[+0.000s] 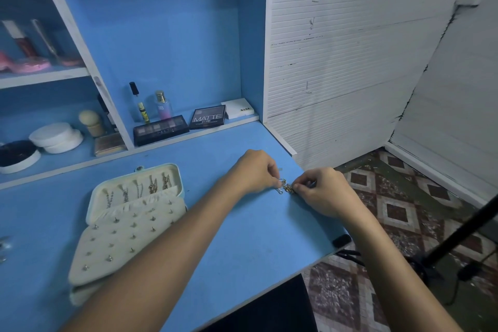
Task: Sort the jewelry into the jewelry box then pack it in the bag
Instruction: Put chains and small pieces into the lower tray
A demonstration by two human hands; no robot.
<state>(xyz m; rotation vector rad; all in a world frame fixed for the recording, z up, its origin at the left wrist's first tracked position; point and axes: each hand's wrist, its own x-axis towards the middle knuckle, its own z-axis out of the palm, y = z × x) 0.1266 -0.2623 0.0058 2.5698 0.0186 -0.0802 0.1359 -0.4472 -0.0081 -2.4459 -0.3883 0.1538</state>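
Note:
A cream jewelry box (134,213) lies open on the blue desk (242,237), left of my arms. Several chains hang in its raised lid, and a padded flap carries several stud earrings. To the right, near the desk's right edge, a small tangle of gold jewelry (286,187) rests on the surface. My left hand (254,171) pinches its left end. My right hand (322,191) pinches its right end. The bag is not in view.
Eyeshadow palettes (161,129), small bottles (163,105) and powder jars (55,137) stand on the shelf behind the desk. A white slatted panel (350,62) rises at the right. A dark object (269,310) sits below the desk's front edge; a black stand pole (463,232) crosses the tiled floor.

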